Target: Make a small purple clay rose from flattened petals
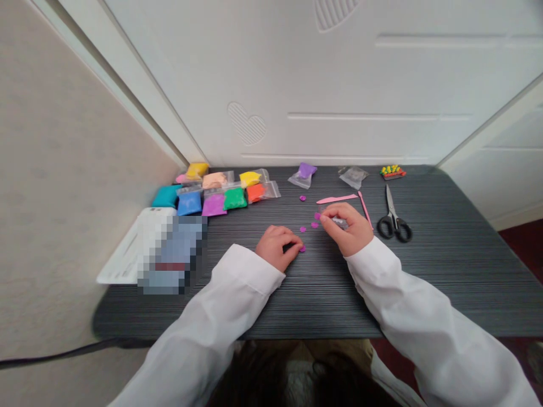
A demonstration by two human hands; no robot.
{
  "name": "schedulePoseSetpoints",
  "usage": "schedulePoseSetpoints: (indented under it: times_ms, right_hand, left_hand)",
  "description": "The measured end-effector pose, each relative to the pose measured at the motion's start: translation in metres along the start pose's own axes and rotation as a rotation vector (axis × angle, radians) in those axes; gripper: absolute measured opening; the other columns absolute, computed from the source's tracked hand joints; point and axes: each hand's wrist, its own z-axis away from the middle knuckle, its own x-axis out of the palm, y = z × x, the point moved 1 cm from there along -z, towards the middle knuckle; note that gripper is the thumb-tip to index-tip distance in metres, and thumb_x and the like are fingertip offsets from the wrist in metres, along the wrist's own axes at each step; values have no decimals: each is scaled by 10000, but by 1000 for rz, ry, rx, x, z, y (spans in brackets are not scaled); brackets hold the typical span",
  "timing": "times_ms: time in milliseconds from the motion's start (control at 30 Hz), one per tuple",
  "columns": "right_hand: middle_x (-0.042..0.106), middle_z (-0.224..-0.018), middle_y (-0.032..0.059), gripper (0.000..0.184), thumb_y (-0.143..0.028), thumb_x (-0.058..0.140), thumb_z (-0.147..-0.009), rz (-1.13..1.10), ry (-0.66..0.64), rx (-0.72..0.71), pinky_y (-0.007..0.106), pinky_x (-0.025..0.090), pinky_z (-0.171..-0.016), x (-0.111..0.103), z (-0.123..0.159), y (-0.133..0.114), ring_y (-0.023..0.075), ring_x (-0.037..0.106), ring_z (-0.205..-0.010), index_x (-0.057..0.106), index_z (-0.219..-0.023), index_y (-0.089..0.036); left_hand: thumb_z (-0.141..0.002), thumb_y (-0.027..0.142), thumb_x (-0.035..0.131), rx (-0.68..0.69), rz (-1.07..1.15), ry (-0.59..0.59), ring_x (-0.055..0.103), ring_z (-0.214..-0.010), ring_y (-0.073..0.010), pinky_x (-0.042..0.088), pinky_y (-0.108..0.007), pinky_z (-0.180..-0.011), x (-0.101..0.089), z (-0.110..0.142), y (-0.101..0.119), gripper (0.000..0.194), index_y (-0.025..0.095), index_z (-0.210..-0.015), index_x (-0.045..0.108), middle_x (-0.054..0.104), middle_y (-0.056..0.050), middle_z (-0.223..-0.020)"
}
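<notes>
Head view: right hand (355, 229) pinches a purple piece (317, 216), scissors (393, 213) at that hand's three o'clock. Left hand (275, 246), loosely curled, touches a purple disc (302, 249); grip unclear.

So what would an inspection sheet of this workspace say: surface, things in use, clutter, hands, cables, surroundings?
Surface: dark, grooved table.
Things in use: five small purple pieces visible around the hands.
Clutter: coloured bags at back left; white packet at the left edge, beside a pixelated patch; pink tools and open scissors on the right.
Hands: right hand pinches a piece; left hand has fingertips at another, grip unclear.
Cables: black cord, lower left.
Surroundings: white panel behind, beige wall on the left.
</notes>
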Motion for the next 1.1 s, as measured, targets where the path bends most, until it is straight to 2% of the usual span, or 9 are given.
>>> schedulePoseSetpoints:
  times_ms: [167,333,433,533,667,800,900,1100]
  right_hand:
    - [580,-753,18,74,-239,523,-701,-1,-15,42,290,411,-712,2,1,4,140,532,-749,566,-660,-194]
    - [564,-728,18,103,-256,522,-700,32,-292,127,277,415,-664,18,11,1,127,514,-684,591,-671,-186]
    - [563,-744,19,83,-241,534,-684,91,-387,110,310,396,-742,30,19,-3,148,516,-772,602,-671,-195]
    - [568,-769,20,88,-249,533,-683,167,-415,94,355,360,-794,37,22,-5,172,502,-838,612,-681,-211]
    - [557,-795,27,110,-263,520,-695,218,-430,117,363,356,-767,39,20,-5,180,488,-836,619,-704,-217]
    - [546,-795,34,117,-258,509,-705,257,-433,144,371,351,-749,41,17,-7,188,480,-829,618,-710,-215]
    - [535,-784,33,108,-247,510,-706,267,-431,161,369,348,-742,43,16,-9,189,477,-828,612,-708,-213]
    - [510,-792,31,96,-231,511,-699,300,-449,223,376,335,-745,46,15,-15,186,462,-820,606,-701,-215]
  left_hand:
    - [-699,306,534,-107,-28,104,524,-755,-143,389,-302,-751,-8,6,-19,146,212,-698,646,623,-5,-747]
    - [-682,297,558,-106,-54,176,527,-725,-138,392,-298,-734,-11,11,-27,133,203,-671,652,624,-4,-707]
    - [-689,296,557,-86,-82,149,521,-727,-144,397,-304,-731,-10,12,-25,139,205,-693,661,623,-9,-706]
    - [-711,290,539,-69,-82,117,516,-736,-142,401,-300,-730,-12,13,-25,153,211,-742,666,624,-10,-718]
    - [-740,254,513,-37,-68,139,510,-748,-128,410,-276,-718,-18,17,-30,168,209,-817,655,617,-13,-742]
    - [-734,202,515,90,-105,133,501,-738,-135,409,-289,-704,-22,25,-31,175,197,-851,644,606,-23,-732]
    - [-718,177,524,169,-181,97,482,-731,-151,396,-316,-677,-21,30,-29,231,231,-919,624,596,-19,-731]
    - [-709,190,530,167,-237,34,468,-733,-169,385,-336,-655,-21,32,-26,240,233,-927,620,583,-22,-721]
